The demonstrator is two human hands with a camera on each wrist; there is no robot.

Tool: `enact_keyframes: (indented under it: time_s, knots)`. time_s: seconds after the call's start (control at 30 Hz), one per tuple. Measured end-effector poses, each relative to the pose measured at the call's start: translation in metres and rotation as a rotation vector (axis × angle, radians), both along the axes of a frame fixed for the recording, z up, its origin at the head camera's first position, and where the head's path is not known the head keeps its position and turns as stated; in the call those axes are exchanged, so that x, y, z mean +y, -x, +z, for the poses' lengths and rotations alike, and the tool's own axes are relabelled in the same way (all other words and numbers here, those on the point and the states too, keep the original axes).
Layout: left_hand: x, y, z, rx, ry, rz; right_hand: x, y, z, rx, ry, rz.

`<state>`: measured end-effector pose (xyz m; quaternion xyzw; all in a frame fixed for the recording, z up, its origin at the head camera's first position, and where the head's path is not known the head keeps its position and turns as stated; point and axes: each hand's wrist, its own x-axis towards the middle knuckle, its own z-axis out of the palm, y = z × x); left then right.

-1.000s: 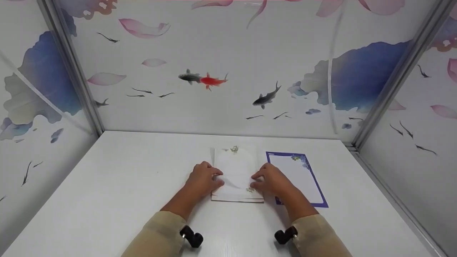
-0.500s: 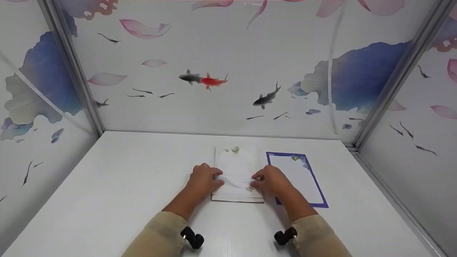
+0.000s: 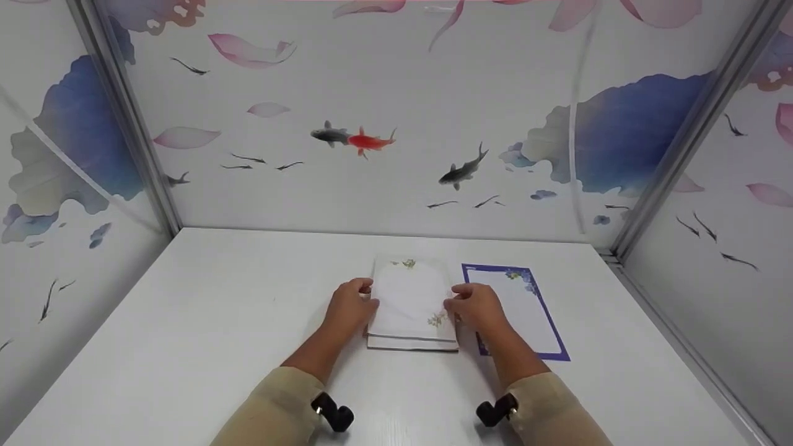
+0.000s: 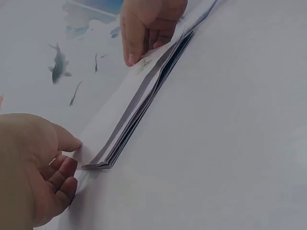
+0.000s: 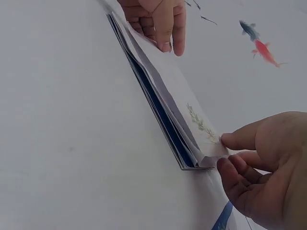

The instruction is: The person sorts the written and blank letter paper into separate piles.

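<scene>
A stack of letter paper (image 3: 412, 294), its top sheet printed with small flowers, lies in the middle of the white table. My left hand (image 3: 348, 305) pinches its left edge, the thumb on the top sheet. At the right edge my right hand (image 3: 478, 306) grips the paper, with the thumb on top near a printed sprig and the fingers curled by the side. Both wrist views show the several layers of the stack (image 4: 136, 112) at its near edge, with dark blue between them (image 5: 158, 103). The top sheet's near edge sits back from the lower ones.
A sheet with a purple border (image 3: 564, 355) lies flat just right of the stack, partly under my right forearm. White panels with fish and petals (image 3: 396, 198) enclose the table (image 3: 204, 334) at the back and sides.
Both hands have shifted outward and slightly away along the sides. The top sheet, creased before, now lies smoother, its near flower print a little farther back. The purple-bordered sheet has not moved.
</scene>
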<state>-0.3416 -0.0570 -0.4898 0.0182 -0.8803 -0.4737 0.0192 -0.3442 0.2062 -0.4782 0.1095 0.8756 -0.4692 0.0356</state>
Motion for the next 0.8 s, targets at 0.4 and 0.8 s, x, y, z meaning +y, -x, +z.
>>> enact_keyframes:
  time_s: [0.4, 0.8]
  knots:
    - [-0.0028, -0.0013, 0.0012, -0.097, -0.125, -0.005, 0.0031, -0.0022, 0.0031, -0.049, 0.04, -0.039]
    - [-0.0046, 0.0004, 0.002, -0.061, -0.134, -0.004, 0.0028, -0.0018, 0.0013, -0.024, 0.043, -0.008]
